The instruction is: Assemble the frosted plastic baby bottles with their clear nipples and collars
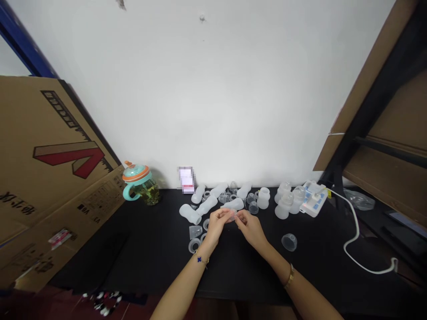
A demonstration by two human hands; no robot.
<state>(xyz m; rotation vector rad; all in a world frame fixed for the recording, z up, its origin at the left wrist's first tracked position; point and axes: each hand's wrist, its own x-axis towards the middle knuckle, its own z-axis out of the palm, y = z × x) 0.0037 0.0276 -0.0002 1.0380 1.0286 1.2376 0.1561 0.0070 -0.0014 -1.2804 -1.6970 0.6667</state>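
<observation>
Both hands meet over the middle of the black table. My left hand and my right hand pinch a small translucent baby-bottle part between their fingertips; the fingers partly cover it, and I cannot make out which part it is. Just beyond lies a frosted white bottle body on its side. More bottle bodies lie left of and behind the hands. Beside my left wrist are a clear cap and a white collar ring. A clear dome cap rests on the table to the right of my right hand.
Upright bottles with clear domes stand right, beside a white power strip whose cable loops over the table. A teapot and a cardboard box are left. A blurred phone-like item leans on the wall.
</observation>
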